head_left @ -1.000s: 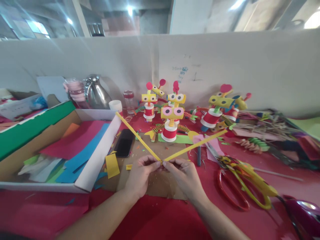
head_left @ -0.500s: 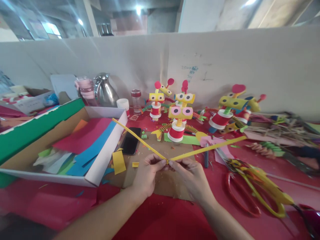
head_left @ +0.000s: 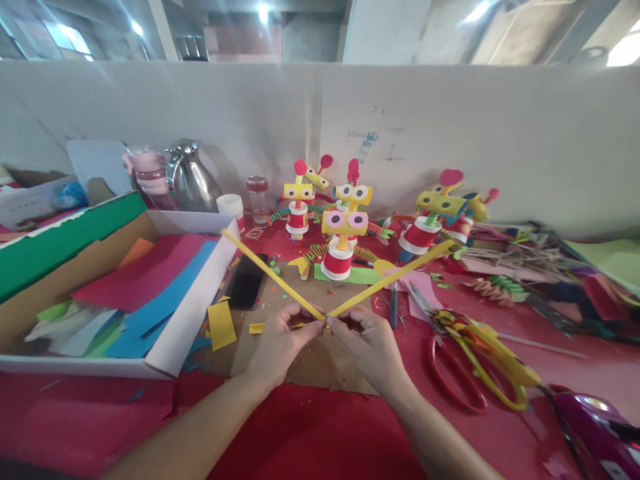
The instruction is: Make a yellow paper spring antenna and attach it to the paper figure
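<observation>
My left hand [head_left: 283, 341] and my right hand [head_left: 369, 345] meet above a brown cardboard sheet [head_left: 320, 375], thumbs almost touching. Pinched between their fingers are two long yellow paper strips, which come together at the thumbs and spread upward in a V. The left paper strip [head_left: 270, 272] slants up toward the box, while the right paper strip [head_left: 393, 278] reaches toward the standing paper-cup figures. Whether the strips are joined or one folded piece is hidden by my fingertips. Beyond them stands a figure with a red and white cup body [head_left: 336, 261] and springy paper arms.
At left is an open cardboard box [head_left: 193, 313] holding coloured paper. A phone [head_left: 246, 283] and a yellow paper piece [head_left: 221, 325] lie beside it. Scissors [head_left: 457, 380], a yellow glue gun [head_left: 505, 353] and a purple device [head_left: 595, 427] lie right. A steel jug [head_left: 193, 177] stands behind.
The camera view has swung slightly right, so the tabletop things sit further left. The right strip's free end has risen, narrowing the V. Both hands keep their pinch.
</observation>
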A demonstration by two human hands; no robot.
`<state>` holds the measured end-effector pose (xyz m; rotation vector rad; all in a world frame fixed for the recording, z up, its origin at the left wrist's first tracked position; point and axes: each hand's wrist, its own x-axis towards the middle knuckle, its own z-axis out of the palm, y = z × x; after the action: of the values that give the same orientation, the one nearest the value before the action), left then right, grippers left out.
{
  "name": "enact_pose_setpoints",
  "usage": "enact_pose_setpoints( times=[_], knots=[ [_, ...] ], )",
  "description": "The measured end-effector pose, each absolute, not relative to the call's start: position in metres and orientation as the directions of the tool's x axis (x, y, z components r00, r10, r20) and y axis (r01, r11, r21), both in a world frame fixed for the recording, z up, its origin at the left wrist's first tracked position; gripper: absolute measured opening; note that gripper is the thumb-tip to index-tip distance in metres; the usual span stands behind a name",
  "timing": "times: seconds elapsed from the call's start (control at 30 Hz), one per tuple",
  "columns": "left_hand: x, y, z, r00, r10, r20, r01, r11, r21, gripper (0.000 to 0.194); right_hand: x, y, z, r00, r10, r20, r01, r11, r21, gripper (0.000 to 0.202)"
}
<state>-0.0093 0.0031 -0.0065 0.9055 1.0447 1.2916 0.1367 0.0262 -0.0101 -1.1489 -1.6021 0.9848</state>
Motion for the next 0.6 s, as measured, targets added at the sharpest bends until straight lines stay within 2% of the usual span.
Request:
enact_pose_setpoints(
  times=[0.13,0.3,0.5,0.6],
  knots=[
    [-0.0105,0.0052,-0.0065,-0.019,0.996,-0.091,-0.297,0.081,0.951,0.011,0.1365,0.0257,-0.0058,-0.204,0.964,0.173,0.231,0.219,-0.948,0.018],
    [-0.0098,0.0071,-0.0066,-0.047,0.994,-0.095,-0.396,0.069,0.916,0.01,0.1341,0.0234,-0.0083,-0.252,0.957,0.142,0.051,0.16,-0.986,0.019],
    [-0.0076,0.0063,-0.0075,-0.098,0.993,-0.067,-0.413,0.021,0.911,0.011,0.1311,0.0222,-0.0127,-0.166,0.95,0.266,0.14,0.289,-0.947,0.014],
    [-0.0075,0.0052,-0.0058,-0.089,0.994,-0.057,-0.398,0.017,0.917,0.011,0.1321,0.0229,-0.0111,-0.183,0.95,0.255,0.104,0.276,-0.955,0.015]
  ],
)
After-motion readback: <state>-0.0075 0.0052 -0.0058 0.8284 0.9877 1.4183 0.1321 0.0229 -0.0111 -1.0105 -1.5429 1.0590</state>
